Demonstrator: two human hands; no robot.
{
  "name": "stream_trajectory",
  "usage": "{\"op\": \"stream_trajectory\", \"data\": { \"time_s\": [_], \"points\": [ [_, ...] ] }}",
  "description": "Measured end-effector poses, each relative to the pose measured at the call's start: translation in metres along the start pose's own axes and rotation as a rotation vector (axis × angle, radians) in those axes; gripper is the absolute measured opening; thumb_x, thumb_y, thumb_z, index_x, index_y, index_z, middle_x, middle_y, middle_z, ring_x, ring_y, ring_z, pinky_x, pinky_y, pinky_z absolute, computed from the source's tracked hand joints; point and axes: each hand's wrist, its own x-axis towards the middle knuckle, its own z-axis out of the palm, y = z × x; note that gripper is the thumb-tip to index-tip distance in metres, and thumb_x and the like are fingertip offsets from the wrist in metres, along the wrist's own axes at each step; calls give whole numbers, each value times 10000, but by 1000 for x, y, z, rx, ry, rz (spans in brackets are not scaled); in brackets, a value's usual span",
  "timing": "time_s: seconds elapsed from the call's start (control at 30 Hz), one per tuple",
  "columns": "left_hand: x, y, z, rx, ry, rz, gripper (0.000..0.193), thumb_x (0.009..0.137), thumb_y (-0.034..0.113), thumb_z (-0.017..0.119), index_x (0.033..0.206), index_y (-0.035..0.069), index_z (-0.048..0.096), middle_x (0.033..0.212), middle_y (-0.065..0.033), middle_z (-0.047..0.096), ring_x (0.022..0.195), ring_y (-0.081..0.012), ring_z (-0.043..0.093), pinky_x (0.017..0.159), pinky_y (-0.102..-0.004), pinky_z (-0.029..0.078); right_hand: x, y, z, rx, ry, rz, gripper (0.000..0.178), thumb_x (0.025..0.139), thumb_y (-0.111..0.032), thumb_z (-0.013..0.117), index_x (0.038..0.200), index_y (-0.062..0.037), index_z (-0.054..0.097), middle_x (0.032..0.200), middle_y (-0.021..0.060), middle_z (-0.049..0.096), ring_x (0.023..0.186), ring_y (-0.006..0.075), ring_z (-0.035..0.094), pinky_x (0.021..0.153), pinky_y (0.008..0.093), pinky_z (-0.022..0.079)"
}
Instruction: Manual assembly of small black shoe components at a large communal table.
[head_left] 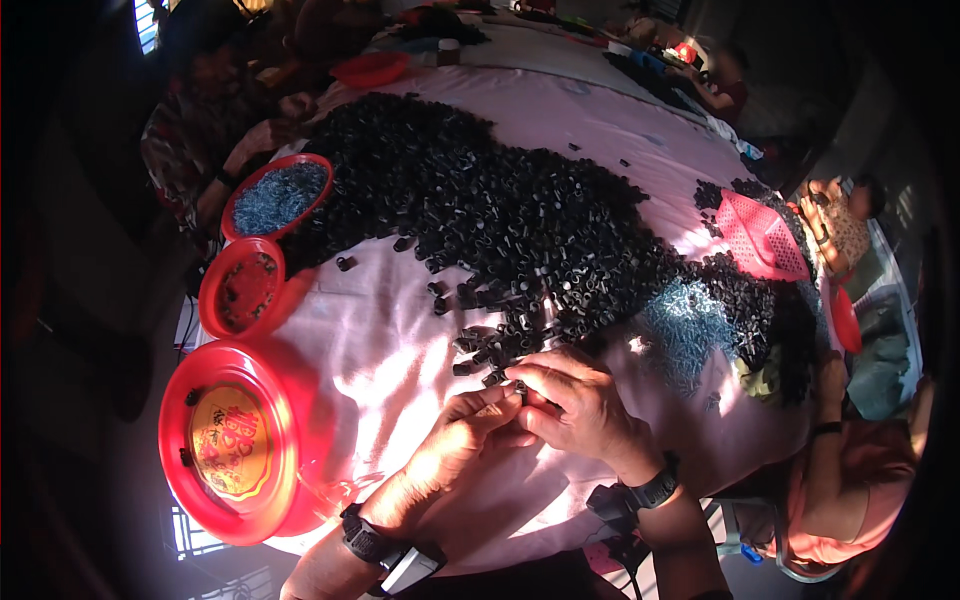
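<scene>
Both my hands meet at the near edge of a large heap of small black plastic pieces [520, 205], many of them curved or ring-like. My left hand [462, 440] is closed, its thumb and fingertips pinching one small black piece [521, 388]. From the other side my right hand [580, 405] closes its thumb and forefinger at the same piece. Whether a pin is in that piece is too small to tell. A few loose black pieces lie just beyond my fingertips. Right of the heap is a spread of thin silvery-blue metal pins [685, 325].
Along the left edge stand a red bowl of pins [322, 165], a smaller red bowl [207, 300] and a large red basin [290, 490]. A pink perforated basket [760, 240] tilts at the right. A pink cloth [370, 345] covers the table. Several people sit around it.
</scene>
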Motion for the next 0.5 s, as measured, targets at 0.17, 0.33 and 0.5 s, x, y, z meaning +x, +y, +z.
{"op": "stream_trajectory", "data": {
  "time_s": [0.17,0.33,0.5],
  "points": [
    [-1,-1,1,0,-4,-5,341,1072,272,529,1236,-1,652,1111,-73,705,1025,-148,676,921,-292,558,4,7,-5,196,-91,90,362,766,-68,731,1123,-22,700,1028,136,698,818,282,694,743,367,592],
    [2,-3,0,-18,-19,-38,347,1068,276,536,1230,-6,657,1105,-78,710,1017,-154,678,916,-290,560,2,11,-2,105,-64,-30,327,770,-67,731,1090,-21,685,1039,139,689,836,296,689,745,377,591],
    [-1,-2,2,-49,77,-24,349,1061,289,546,1213,1,670,1089,-72,710,991,-150,678,908,-287,560,1,9,3,-11,-35,-94,360,770,-76,752,1113,-24,656,1066,142,674,894,306,680,759,386,587]
  ]
}}
